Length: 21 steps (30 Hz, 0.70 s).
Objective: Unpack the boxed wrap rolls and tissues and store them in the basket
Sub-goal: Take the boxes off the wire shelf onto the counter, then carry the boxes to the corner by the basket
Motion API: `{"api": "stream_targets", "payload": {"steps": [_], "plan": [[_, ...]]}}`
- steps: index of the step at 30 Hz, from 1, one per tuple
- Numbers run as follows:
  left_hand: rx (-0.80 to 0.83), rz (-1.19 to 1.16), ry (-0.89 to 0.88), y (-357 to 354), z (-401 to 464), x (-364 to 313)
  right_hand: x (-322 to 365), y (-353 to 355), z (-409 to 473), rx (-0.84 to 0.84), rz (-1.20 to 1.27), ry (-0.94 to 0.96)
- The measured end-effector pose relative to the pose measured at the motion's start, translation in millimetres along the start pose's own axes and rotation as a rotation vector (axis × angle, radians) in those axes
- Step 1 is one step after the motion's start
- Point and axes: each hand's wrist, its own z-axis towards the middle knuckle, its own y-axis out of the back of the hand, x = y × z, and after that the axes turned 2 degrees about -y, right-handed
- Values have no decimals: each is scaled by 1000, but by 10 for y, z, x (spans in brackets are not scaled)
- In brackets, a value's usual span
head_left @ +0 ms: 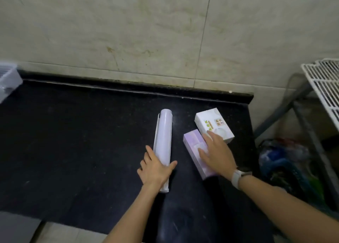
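Note:
A long pale lilac wrap roll [163, 134] lies lengthwise on the black counter [82, 142], partly in its white box. My left hand [156, 169] rests over its near end, fingers curled around it. To the right lies a lilac wrap box [194, 147], angled, with my right hand [216, 154] flat on top, fingers spread. Its fingertips also touch a white tissue box [213, 124] with printed labels just behind. A clear plastic basket [8, 81] shows at the far left edge.
A tiled wall rises behind the counter. The counter ends at its right edge near the boxes. Beyond it stands a white wire rack [324, 88] on metal legs, with coloured bags [286, 162] on the floor beneath. A white watch sits on my right wrist.

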Motion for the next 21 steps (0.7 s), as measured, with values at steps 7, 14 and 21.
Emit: {"api": "stream_targets", "payload": {"steps": [7, 14, 21], "plan": [[-44, 84, -84, -227, 79, -76, 154, -277, -432, 170, -48, -185], [30, -216, -98, -91, -260, 290, 187, -324, -801, 145, 312, -206], [-213, -452, 83, 139, -1102, 1233, 924, -616, -1062, 252, 533, 31]]}}
